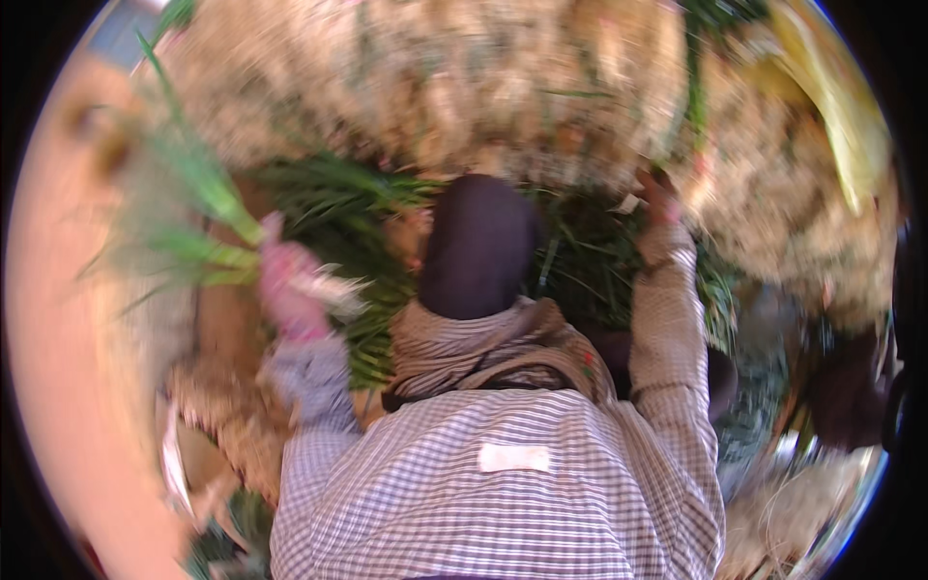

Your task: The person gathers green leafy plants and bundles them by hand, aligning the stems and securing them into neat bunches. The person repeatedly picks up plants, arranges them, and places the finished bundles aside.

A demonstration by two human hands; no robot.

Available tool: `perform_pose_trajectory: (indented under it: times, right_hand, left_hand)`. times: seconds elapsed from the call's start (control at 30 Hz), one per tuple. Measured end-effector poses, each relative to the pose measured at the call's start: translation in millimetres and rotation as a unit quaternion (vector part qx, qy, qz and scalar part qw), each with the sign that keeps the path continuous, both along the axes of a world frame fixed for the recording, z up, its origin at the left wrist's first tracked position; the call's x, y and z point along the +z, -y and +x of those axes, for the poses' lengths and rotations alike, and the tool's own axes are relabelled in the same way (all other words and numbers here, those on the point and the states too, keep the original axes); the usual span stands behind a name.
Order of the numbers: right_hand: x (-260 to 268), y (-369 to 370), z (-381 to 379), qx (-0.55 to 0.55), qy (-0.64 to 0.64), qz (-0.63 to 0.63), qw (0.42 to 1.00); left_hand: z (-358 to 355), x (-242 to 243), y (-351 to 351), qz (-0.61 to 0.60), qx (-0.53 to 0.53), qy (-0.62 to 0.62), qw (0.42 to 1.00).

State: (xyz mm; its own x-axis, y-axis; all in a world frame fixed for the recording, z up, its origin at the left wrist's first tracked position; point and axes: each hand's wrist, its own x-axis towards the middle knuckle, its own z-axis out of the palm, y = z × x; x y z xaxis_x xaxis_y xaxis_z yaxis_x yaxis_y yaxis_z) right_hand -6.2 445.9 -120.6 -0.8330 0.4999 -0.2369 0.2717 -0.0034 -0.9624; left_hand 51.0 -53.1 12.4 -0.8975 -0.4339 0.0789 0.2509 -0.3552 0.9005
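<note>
My left hand, in a pink glove, is closed around a bunch of green onions. Their green leaves fan out to the upper left, and the pale roots hang out on the other side of the fist. My right hand reaches to the near edge of a large heap of pale, rooty onions; its fingertips are blurred, and whether they grip anything cannot be told. Cut or laid green leaves lie between the heap and my dark-clothed knee, with more dark green leaves on the right of the knee.
A yellow plastic bag or sheet lies at the upper right. Pale smooth ground runs along the left. More rooty material lies at the lower left. Part of another person in dark clothing seems to show at the right edge.
</note>
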Motion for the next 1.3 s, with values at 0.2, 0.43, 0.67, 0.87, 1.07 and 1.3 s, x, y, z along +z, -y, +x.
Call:
perform_pose_trajectory:
  times: [0.2, 0.43, 0.67, 0.87, 1.07, 1.3]
  right_hand:
    - [42, 29, 11, 0.029, 0.063, 0.065, 0.995]
    - [95, 41, 62, 0.026, 0.045, -0.035, 0.998]
    - [177, 64, 88, 0.17, -0.096, -0.168, 0.966]
    - [195, 101, 92, 0.081, -0.236, -0.108, 0.962]
    - [174, 103, 99, 0.011, -0.165, 0.599, 0.783]
    - [106, 89, 77, 0.036, -0.3, -0.151, 0.941]
  left_hand:
    - [-66, -157, -23, 0.021, -0.029, 0.363, 0.931]
    - [-66, -180, -35, 0.216, 0.007, 0.292, 0.932]
    - [-27, 31, -75, 0.057, -0.081, 0.081, 0.992]
    - [8, 74, -211, 0.002, -0.403, 0.083, 0.912]
    - [28, 29, -281, 0.055, -0.473, 0.178, 0.861]
    - [27, 34, -266, 0.149, -0.575, 0.128, 0.794]
